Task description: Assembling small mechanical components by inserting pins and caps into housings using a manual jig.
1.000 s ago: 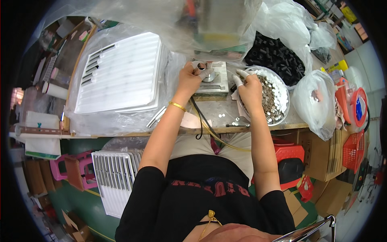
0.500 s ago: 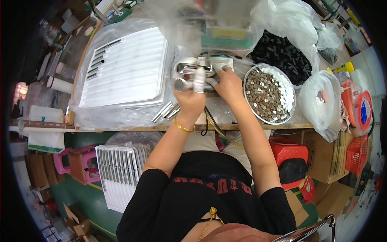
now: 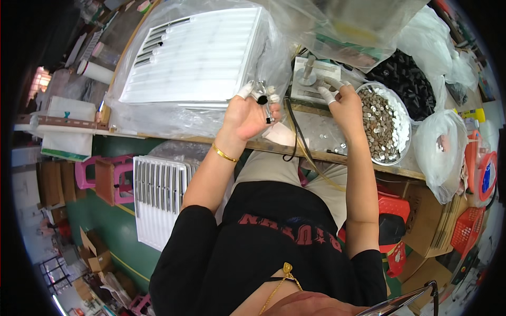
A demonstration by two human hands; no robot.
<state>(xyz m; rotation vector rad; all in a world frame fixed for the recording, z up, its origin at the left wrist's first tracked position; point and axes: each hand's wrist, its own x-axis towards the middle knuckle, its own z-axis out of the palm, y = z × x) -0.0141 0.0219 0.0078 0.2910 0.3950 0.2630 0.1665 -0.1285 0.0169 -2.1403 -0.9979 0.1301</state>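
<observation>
Several short shiny metal tubes, some with black ends, are gathered in my left hand. Its fingers curl around them palm up, in front of the white tray stack. White finger covers sit on some fingertips of both hands. My right hand is beside a metal fixture with an upright post on a round base. Its thumb and forefinger are apart, with nothing visible between them. Just right of that hand stands a round pan of small brown and white discs.
White ribbed trays holding a few tubes lie on plastic sheeting. Black tubular parts fill a bag at the back right. Dark and yellow cables hang over the table edge. A second tray stack, partly filled with tubes, stands below.
My hands have moved apart: the left lies by the tray holding the tubes, the right remains by the fixture. Tubes lying at the table edge are gone from there. The view has shifted.
</observation>
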